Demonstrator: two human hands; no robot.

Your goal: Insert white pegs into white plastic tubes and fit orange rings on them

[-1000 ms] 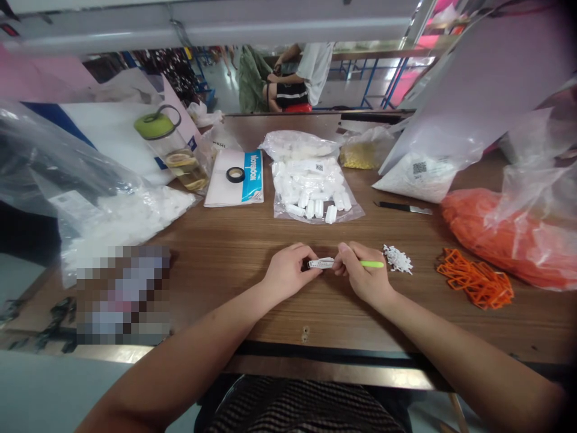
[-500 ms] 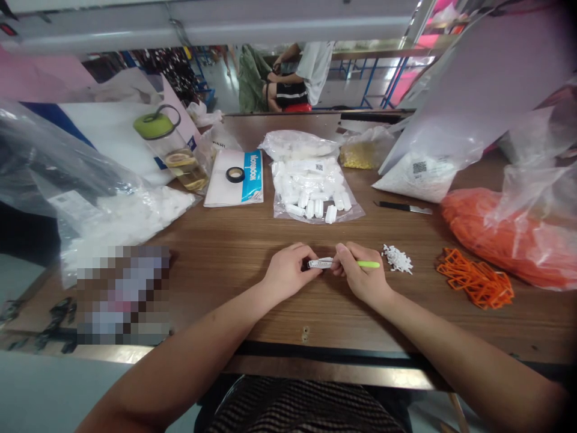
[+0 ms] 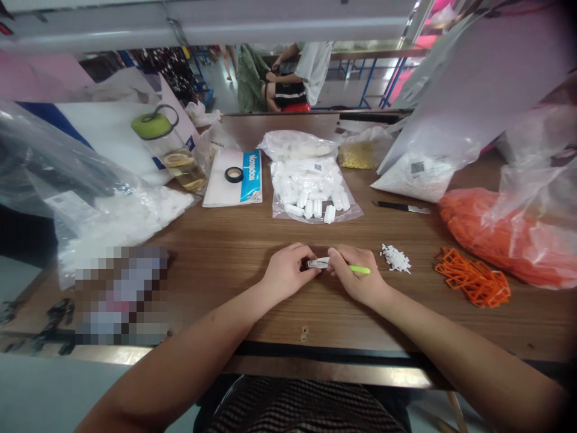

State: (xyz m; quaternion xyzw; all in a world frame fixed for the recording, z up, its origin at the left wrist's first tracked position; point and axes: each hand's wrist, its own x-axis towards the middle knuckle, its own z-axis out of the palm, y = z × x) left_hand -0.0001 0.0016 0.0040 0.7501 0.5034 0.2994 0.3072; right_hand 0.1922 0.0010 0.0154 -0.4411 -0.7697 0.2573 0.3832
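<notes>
Between thumb and fingers, my left hand pinches a small white plastic part with a row of slots, low over the table. My right hand is closed around a slim tool with a lime-green handle, gripped like a pen. Its tip end meets the right side of the white part, but my fingers hide the exact contact and the kind of tool. Just right of that hand lies a small heap of tiny white pieces. Farther right is a pile of orange rectangular frames.
Behind my hands lies a clear bag of white plastic parts. A notebook carries a roll of black tape, beside a bottle. Tweezers lie right, before an orange-filled bag. A person sits beyond the table.
My right hand has shifted slightly left, closer to the white part, and the green handle now slants down to the right. My left hand keeps its pinch almost in place.
</notes>
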